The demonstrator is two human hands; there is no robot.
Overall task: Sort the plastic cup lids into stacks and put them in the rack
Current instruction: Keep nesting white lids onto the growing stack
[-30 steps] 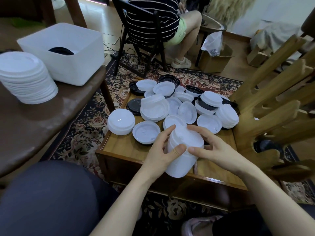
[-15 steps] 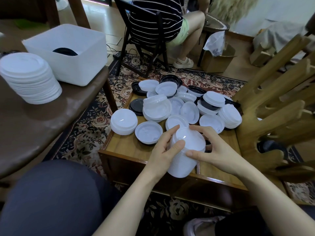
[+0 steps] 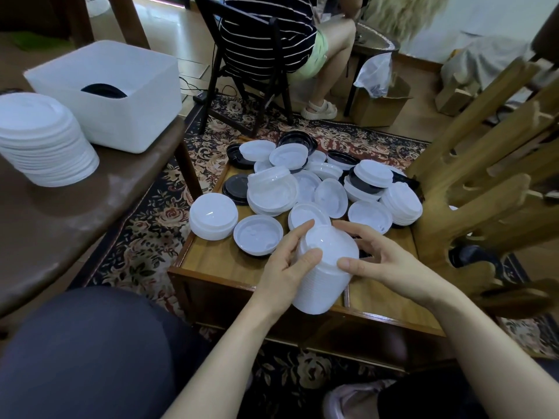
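The tall nested stack of white plastic cup lids [image 3: 325, 269] is being held tilted over the near edge of the low wooden tray table [image 3: 211, 261], its top leaning away from the person. The left hand [image 3: 287, 267] is wrapping around the stack's left flank, thumb pressing on the side just under the top lid and the other fingers curling up past the rim. The right hand [image 3: 384, 261] is cupping the opposite side, thumb lying across the front of the stack and the fingers arching loosely spread over the far edge.

To my eye the lids are being squared up, and the thing to do is squeeze evenly from both sides so the rims seat into each other without buckling. A supporting palm beneath would guard against the lower lids sliding out.

Just beyond the hands, loose white and black plastic lids [image 3: 305, 182] are lying in a jumbled heap on the table. The slotted wooden rack [image 3: 472, 189] is standing at the right, right beside the table, so the carry looks short. On the brown side table [image 3: 60, 213] to the left, a finished stack of white lids [image 3: 42, 137] is sitting just beside a white plastic tub [image 3: 121, 95].
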